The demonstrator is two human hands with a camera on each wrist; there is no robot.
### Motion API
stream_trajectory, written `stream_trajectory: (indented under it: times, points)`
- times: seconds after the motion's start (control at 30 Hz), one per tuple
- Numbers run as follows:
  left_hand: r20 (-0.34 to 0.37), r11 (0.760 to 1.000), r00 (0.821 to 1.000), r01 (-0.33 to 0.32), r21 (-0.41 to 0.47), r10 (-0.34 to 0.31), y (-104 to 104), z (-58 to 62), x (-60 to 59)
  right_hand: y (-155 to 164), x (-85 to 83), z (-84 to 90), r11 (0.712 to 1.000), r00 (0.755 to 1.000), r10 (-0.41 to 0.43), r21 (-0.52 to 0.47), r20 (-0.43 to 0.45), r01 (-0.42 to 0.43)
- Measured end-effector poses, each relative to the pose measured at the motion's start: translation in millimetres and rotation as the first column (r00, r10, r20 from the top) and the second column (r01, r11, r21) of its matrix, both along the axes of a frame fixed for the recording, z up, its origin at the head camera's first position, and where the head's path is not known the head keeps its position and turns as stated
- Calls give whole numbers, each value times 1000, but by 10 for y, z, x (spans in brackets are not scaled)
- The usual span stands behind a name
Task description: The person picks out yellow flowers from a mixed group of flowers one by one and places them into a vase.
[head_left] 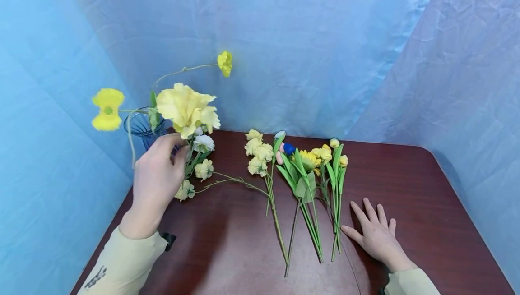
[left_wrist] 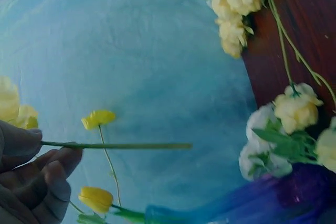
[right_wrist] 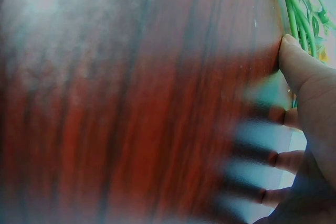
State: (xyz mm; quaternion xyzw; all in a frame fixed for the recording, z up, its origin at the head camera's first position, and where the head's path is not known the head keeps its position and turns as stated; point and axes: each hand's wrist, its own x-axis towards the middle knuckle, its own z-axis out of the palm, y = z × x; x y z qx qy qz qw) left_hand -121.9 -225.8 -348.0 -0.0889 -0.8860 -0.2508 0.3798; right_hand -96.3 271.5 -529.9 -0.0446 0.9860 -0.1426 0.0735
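In the head view my left hand (head_left: 160, 171) pinches the stem of a large pale yellow flower (head_left: 187, 108), raised next to the blue glass vase (head_left: 144, 128). The left wrist view shows the bare green stem (left_wrist: 142, 146) sticking out past the fingertips, its cut end free in the air, apart from the vase (left_wrist: 226, 203). Bright yellow flowers (head_left: 108, 109) on thin curved stems stand in the vase, which the hand partly hides. My right hand (head_left: 378, 236) rests on the table with fingers spread, right of the yellow tulips (head_left: 339, 164), holding nothing.
Stems of pale yellow blossoms (head_left: 257, 153) lie mid-table, beside a yellow sunflower (head_left: 308, 160) and a blue tulip (head_left: 289, 149). White flowers (head_left: 204, 143) lie close to the vase. Blue cloth (head_left: 284, 51) hangs behind the dark red table (head_left: 235, 241).
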Motion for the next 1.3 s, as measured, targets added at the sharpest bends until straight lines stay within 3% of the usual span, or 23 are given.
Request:
stream_trajectory:
  times: [0.13, 0.3, 0.5, 0.67, 0.77, 1.0, 1.3]
  points:
    - [-85, 996, 994, -65, 68, 70, -116, -64, 113, -2, -1, 3, 1000, 1000, -1, 0, 2, 1]
    - [-177, 967, 966, -148, 208, 186, -281, -159, 187, -5, -1, 8, 1000, 1000, -2, -16, -2, 2]
    - [-224, 898, 921, -216, 383, 317, -479, -201, 178, 3, 5, -2, 1000, 1000, -6, -21, 2, 6]
    - [-216, 820, 889, -246, 517, 403, -572, -174, 178, 6, 13, -16, 1000, 1000, -6, -26, 5, 6]
    - [-220, 795, 875, -253, 551, 431, -576, -173, 219, 5, 14, -18, 1000, 1000, -4, -29, -1, 4]
    - [-302, 827, 871, -183, 532, 387, -413, -226, 329, -11, 9, 12, 1000, 1000, 1, -24, -6, -1]
    - [-372, 908, 892, -91, 410, 257, -239, -320, 214, -9, 12, 1, 1000, 1000, 0, -31, -2, 0]
